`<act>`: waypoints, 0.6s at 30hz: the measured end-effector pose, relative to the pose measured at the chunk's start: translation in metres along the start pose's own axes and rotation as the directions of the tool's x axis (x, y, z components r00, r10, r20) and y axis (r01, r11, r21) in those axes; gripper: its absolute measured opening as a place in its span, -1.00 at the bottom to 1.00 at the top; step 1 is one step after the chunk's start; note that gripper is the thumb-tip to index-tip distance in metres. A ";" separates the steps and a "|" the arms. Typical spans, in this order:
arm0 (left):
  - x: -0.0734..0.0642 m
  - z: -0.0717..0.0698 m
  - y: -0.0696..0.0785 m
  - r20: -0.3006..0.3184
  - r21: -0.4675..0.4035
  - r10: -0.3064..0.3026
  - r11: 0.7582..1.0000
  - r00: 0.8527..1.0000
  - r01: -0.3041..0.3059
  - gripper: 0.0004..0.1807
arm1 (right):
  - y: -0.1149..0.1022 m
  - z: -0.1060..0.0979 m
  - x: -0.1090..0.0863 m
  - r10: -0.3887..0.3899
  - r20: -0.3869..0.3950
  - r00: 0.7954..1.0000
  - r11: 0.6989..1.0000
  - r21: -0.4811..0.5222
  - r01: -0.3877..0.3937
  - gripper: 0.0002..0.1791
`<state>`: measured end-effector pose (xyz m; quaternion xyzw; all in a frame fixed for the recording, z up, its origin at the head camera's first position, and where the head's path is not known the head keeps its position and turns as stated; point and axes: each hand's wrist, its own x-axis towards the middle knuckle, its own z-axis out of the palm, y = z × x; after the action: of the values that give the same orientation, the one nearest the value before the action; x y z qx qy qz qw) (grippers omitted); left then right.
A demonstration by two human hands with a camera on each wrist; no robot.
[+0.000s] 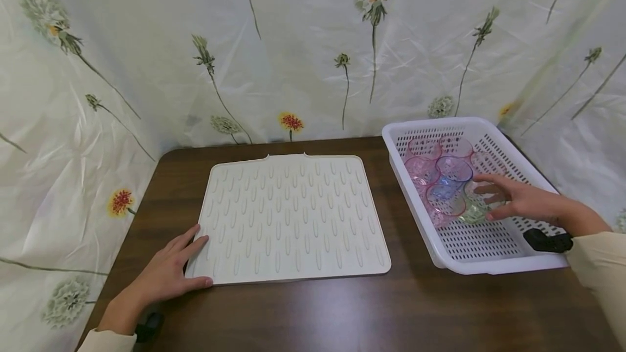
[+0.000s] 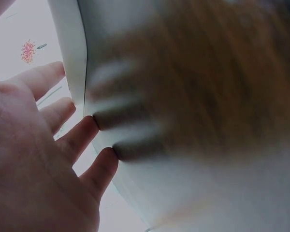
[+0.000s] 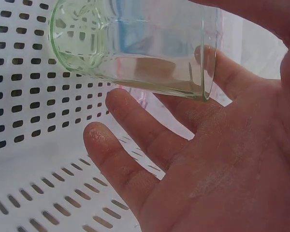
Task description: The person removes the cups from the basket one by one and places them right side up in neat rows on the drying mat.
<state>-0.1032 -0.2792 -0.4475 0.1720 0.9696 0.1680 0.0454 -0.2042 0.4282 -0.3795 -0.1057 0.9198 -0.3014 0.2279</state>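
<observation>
My left hand (image 1: 165, 272) rests at the near left corner of a white, rectangular drainer board (image 1: 293, 216) with raised oval ridges, fingers spread and thumb along its front edge. In the left wrist view, the fingertips (image 2: 106, 154) touch a pale surface. My right hand (image 1: 525, 202) reaches into a white perforated basket (image 1: 435, 254), thumb and fingers spread either side of a green-tinted glass (image 1: 473, 212). In the right wrist view, that green glass (image 3: 135, 53) stands between thumb and fingers, not gripped. Beside it are a blue glass (image 1: 452, 178) and several pink glasses (image 1: 421, 170).
The board and basket stand on a dark brown wooden table (image 1: 313, 314), basket to the right. A pale curtain (image 1: 303, 69) printed with dandelions hangs behind the table and along its sides.
</observation>
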 end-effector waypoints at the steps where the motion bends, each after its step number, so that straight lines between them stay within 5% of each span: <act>1: 0.000 0.000 0.000 -0.001 0.002 -0.001 1.000 1.000 0.001 0.01 | 0.000 0.000 0.000 -0.003 -0.002 1.000 1.000 -0.001 0.003 0.12; 11: 0.000 -0.001 0.001 -0.002 0.004 0.003 1.000 1.000 -0.003 0.02 | -0.006 -0.008 -0.011 -0.002 0.000 1.000 0.997 -0.077 0.002 0.01; 18: -0.001 -0.002 0.004 0.002 -0.003 -0.002 1.000 1.000 0.002 0.01 | -0.008 -0.018 -0.024 0.035 -0.077 0.996 0.993 -0.114 -0.043 -0.01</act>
<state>-0.1016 -0.2763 -0.4441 0.1710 0.9695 0.1692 0.0467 -0.1912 0.4387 -0.3530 -0.0894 0.9454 -0.2470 0.1929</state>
